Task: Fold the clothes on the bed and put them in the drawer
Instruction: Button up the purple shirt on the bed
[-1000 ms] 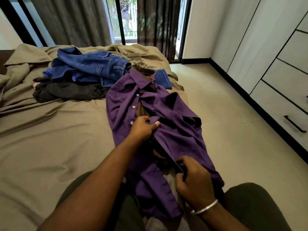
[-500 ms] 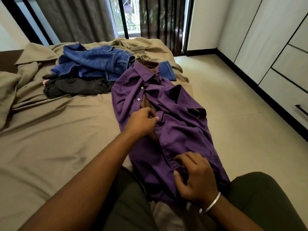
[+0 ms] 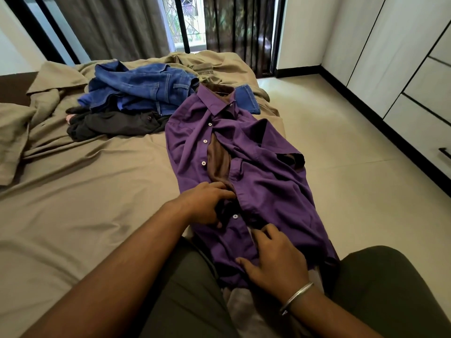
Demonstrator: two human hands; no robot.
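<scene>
A purple button shirt point(image 3: 258, 167) lies lengthwise on the bed's right side, collar away from me, its front partly undone with brown lining showing. My left hand point(image 3: 207, 203) pinches the left placket at mid-shirt, just above a white button. My right hand point(image 3: 273, 259), with a metal bangle on its wrist, rests flat on the shirt's lower front, fingers spread. Blue jeans point(image 3: 141, 89) and a black garment point(image 3: 117, 123) are heaped behind the shirt. A drawer with a black handle point(image 3: 445, 152) shows at the right edge.
The bed point(image 3: 73, 203) has a tan sheet, rumpled at the far left. White wardrobe fronts point(image 3: 390, 57) line the right wall across a tiled floor strip point(image 3: 353, 179). Dark curtains point(image 3: 117, 25) and a window are beyond the bed. My knees frame the shirt's hem.
My right hand let go of the right placket and now lies flat lower on the shirt. My left hand slid down the left placket toward me. The view tilted down.
</scene>
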